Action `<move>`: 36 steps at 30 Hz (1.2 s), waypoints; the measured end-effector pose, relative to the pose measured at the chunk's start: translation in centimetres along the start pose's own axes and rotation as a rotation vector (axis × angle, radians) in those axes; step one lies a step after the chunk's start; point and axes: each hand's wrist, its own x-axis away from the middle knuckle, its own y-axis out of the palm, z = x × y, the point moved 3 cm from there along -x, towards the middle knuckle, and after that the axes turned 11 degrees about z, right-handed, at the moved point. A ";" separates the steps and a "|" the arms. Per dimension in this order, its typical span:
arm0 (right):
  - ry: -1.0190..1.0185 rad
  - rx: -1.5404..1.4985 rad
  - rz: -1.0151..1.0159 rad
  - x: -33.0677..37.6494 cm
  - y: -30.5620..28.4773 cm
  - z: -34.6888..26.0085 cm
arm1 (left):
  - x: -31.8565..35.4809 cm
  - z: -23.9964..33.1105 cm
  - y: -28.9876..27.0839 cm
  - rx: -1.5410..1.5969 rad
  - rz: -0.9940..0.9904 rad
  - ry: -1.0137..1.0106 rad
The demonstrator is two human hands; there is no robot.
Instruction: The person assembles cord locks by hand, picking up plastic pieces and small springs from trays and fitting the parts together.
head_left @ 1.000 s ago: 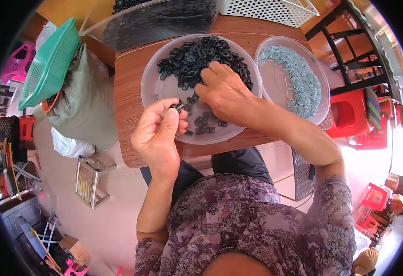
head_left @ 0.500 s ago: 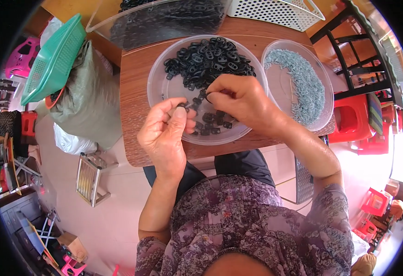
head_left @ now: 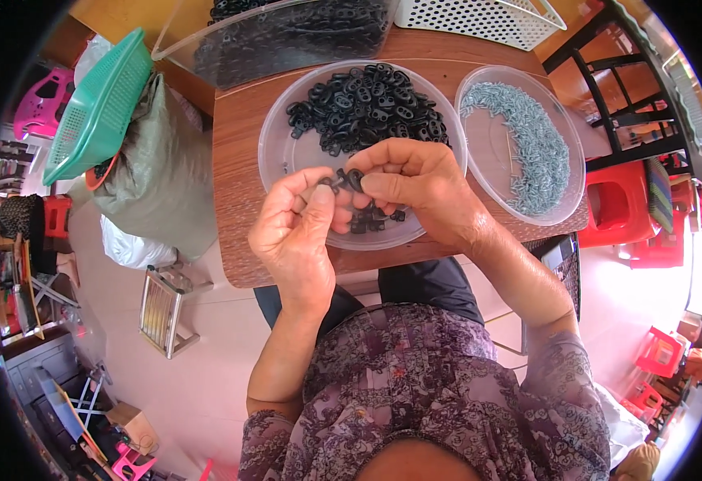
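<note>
My left hand (head_left: 299, 236) pinches a small black plastic piece (head_left: 329, 183) between thumb and fingertips. Another black piece with a rounded, looped end (head_left: 355, 179) is pinched in my right hand (head_left: 423, 188). The fingertips of both hands meet, and the two pieces are close together; whether they touch is hard to tell. Beneath my hands, a round clear tub (head_left: 274, 144) holds a heap of black two-holed plastic pieces (head_left: 367, 104) toward its far side. Several smaller black pieces (head_left: 371, 220) lie at its near side, partly covered by my fingers.
Right of it, a second clear tub (head_left: 491, 136) holds many small silvery screws (head_left: 539, 152). Both stand on a wooden table (head_left: 238, 208). Behind are a clear bin of black parts (head_left: 295, 44) and a white perforated basket (head_left: 479, 22). A green basket (head_left: 98, 112) sits on a sack at left.
My right hand has moved left and slightly nearer, bringing its black piece to the one in my left hand. My left hand has shifted slightly right.
</note>
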 end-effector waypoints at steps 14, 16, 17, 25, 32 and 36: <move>-0.205 0.055 0.115 1.7 1.7 0.3 | 0.1 0.2 -0.1 0.129 0.100 0.043; -0.145 -0.047 0.097 1.5 1.4 0.3 | 0.0 0.2 -0.1 0.125 0.094 0.029; -0.074 -0.086 0.088 1.3 1.2 0.4 | 0.0 0.2 0.0 0.121 0.086 0.013; 0.209 -0.435 0.054 0.6 0.9 1.3 | 0.2 -0.1 0.0 0.061 0.065 0.021; 0.104 -0.328 0.056 0.7 1.1 1.2 | 0.4 0.2 0.1 -0.001 0.043 0.067; -0.110 -0.001 0.129 1.1 1.5 0.5 | 0.2 0.2 0.1 0.008 0.057 0.064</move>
